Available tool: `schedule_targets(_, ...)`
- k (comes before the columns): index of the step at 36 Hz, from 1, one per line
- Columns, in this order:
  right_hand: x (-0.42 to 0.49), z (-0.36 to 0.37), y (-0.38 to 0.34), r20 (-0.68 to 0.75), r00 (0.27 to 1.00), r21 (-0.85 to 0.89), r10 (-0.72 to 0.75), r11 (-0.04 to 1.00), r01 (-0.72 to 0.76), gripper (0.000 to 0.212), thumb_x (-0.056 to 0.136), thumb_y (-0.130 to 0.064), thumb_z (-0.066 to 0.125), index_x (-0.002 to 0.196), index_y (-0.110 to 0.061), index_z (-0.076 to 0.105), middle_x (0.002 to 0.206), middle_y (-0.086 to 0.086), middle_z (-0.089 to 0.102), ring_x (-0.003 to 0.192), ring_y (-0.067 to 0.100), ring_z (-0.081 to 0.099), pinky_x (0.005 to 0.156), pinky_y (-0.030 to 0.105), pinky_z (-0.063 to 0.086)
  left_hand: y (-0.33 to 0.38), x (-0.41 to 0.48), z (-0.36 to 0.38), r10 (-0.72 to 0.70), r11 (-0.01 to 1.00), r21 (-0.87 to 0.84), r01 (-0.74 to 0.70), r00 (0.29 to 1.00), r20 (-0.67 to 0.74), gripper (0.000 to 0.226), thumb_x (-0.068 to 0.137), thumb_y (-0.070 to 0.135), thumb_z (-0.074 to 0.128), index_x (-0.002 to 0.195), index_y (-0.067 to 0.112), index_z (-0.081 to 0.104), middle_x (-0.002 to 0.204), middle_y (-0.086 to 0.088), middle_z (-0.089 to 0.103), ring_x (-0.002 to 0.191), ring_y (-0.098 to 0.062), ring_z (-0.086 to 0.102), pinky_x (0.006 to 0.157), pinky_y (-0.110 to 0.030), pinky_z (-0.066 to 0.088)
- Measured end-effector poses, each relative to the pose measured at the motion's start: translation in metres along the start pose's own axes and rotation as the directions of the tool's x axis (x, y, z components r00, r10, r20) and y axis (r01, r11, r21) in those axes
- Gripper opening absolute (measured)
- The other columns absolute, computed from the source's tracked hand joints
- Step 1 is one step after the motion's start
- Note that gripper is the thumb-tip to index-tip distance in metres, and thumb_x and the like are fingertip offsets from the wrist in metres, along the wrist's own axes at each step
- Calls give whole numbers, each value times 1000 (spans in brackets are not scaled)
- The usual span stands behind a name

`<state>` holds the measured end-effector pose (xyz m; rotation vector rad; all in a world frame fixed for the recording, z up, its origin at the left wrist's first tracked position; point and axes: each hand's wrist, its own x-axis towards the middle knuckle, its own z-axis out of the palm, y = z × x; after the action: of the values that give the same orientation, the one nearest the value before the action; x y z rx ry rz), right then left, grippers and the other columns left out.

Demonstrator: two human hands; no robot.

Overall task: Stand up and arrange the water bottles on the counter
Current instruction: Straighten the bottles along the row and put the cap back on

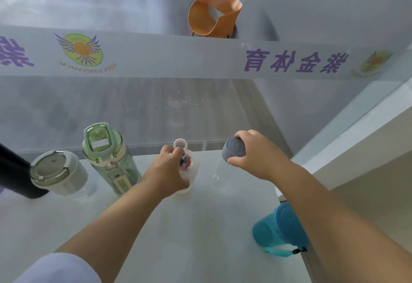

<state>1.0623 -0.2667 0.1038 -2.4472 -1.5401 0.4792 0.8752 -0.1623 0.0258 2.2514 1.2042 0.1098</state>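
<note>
Counter (196,227), back row upright: black bottle (15,171), grey-lidded cup (59,173), green bottle (109,160), white bottle (189,171) grasped by left hand (169,171), clear bottle (223,171) capped by gripping right hand (256,155); teal bottle (278,229) nearer, by right edge.

a: what's hidden from you?
b: my left hand (172,169) covers most of the white bottle (189,171). the black bottle (15,173) runs off the left edge.
a: and right?
b: the clear bottle (219,171) is too faint to trace.
</note>
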Motion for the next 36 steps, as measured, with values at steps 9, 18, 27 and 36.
schedule_targets(9, 11, 6, -7, 35, 999, -7, -18, 1000, 18, 44, 77, -37, 67, 113, -17, 51, 104, 2, 52, 91, 24, 54, 82, 41, 51, -6, 6, -12, -19, 999, 28, 19, 1000, 4, 32, 69, 26, 67, 96, 19, 52, 114, 1, 46, 100, -26, 46, 78, -28, 39)
schedule_targets(18, 7, 8, -8, 76, 995, 8, -59, 998, 58, 50, 79, -34, 67, 121, -18, 47, 111, 3, 51, 97, 24, 53, 84, 40, 50, -5, 3, -13, -28, 998, 58, 26, 999, 19, 63, 64, 30, 78, 118, 18, 48, 125, 1, 46, 108, -26, 44, 87, -34, 44)
schedule_targets(27, 4, 6, -9, 114, 992, -20, -57, 998, 60, 60, 81, -37, 66, 132, -19, 39, 119, 4, 50, 105, 24, 52, 87, 37, 48, 1, 2, -27, -32, 992, 127, 21, 996, 85, 54, 66, 37, 76, 112, 20, 51, 120, -2, 48, 108, -26, 46, 87, -37, 46)
schedule_targets(36, -12, -14, -2, 56, 998, 14, -33, 999, 32, 68, 84, -44, 62, 142, -23, 32, 141, 1, 41, 125, 22, 44, 100, 39, 42, 18, -9, -43, 6, 972, 235, -15, 999, 39, 52, 78, 44, 65, 123, 25, 47, 122, -1, 52, 109, -27, 47, 88, -38, 46)
